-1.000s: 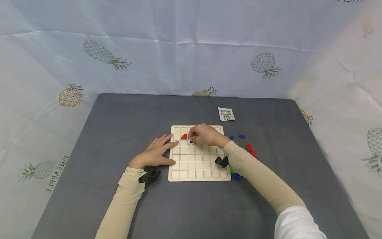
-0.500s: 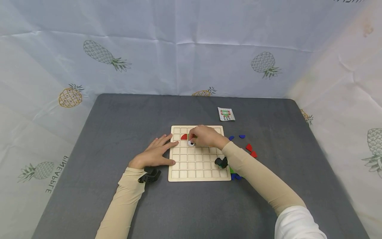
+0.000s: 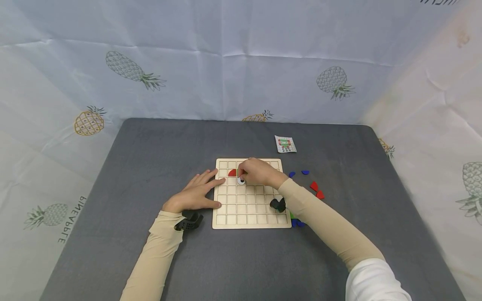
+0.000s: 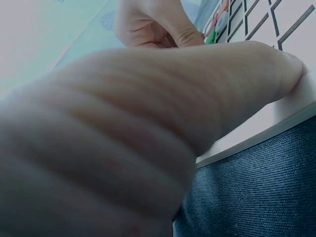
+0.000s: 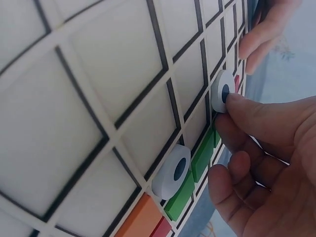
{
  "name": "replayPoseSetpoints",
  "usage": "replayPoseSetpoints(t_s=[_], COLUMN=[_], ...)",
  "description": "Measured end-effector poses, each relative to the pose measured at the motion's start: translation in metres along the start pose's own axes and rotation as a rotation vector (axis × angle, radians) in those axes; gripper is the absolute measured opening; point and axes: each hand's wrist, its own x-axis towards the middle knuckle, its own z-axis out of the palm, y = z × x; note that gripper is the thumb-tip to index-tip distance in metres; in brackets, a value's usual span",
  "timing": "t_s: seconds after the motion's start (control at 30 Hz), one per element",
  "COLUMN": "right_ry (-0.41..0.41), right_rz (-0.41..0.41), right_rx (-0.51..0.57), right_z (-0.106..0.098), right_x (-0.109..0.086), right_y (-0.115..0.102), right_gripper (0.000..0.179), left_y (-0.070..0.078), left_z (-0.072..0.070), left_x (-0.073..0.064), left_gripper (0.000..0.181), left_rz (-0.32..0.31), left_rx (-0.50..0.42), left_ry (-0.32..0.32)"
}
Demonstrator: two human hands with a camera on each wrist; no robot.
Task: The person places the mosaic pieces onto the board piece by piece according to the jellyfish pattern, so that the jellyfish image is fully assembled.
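Head, left hand (image 3: 193, 195): wide grip, spread at left edge of board (image 3: 241, 199).
Head, right hand (image 3: 259, 172): narrow grip, pinching eye disc (image 3: 241, 181) on board, far half.
Left wrist, thumb (image 4: 242, 74): on board rim.
Right wrist, second disc (image 5: 170, 173): beside green pieces (image 5: 202, 160).

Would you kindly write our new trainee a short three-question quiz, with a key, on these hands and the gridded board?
1. Which thing are the right hand's thumb and finger at?
A) a blue half disc
B) a white eye piece
C) the picture card
2. True or false: the left hand touches the wooden board.
3. How many white eye pieces show in the right wrist view?

Key: 1. B. 2. True. 3. Two; the second eye piece sits apart from the fingers.
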Motion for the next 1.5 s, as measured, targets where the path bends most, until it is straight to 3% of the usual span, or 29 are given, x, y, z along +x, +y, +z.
replayPoseSetpoints(t_s=[0.2, 0.33, 0.5, 0.73, 0.97, 1.23, 1.5], right_ry=[0.017, 0.024, 0.043, 0.11, 0.183, 0.207, 0.219], right_rz=[0.002, 0.039, 0.07, 0.04, 0.084, 0.143, 0.21], right_rx=[0.005, 0.02, 0.073, 0.215, 0.305, 0.333, 0.278], right_z=[0.003, 0.003, -0.008, -0.032, -0.052, -0.061, -0.059], right_x=[0.002, 0.002, -0.003, -0.024, -0.049, -0.069, -0.086], right_y=[0.001, 0.002, 0.003, 0.012, 0.017, 0.028, 0.054], right_gripper=[0.013, 0.003, 0.016, 0.023, 0.016, 0.019, 0.024], left_y=[0.0, 0.0, 0.0, 0.002, 0.0, -0.003, -0.001], left_z=[0.0, 0.0, -0.001, 0.0, 0.001, 0.002, 0.001], left_x=[-0.001, -0.002, -0.002, 0.0, -0.001, -0.003, -0.002], left_gripper=[0.081, 0.081, 0.081, 0.081, 0.081, 0.081, 0.08], left_rz=[0.0, 0.001, 0.005, 0.011, 0.018, 0.019, 0.017], left_rx=[-0.002, -0.002, -0.006, -0.009, -0.013, -0.014, -0.016], left_ry=[0.004, 0.006, 0.011, 0.009, 0.008, 0.015, 0.014])
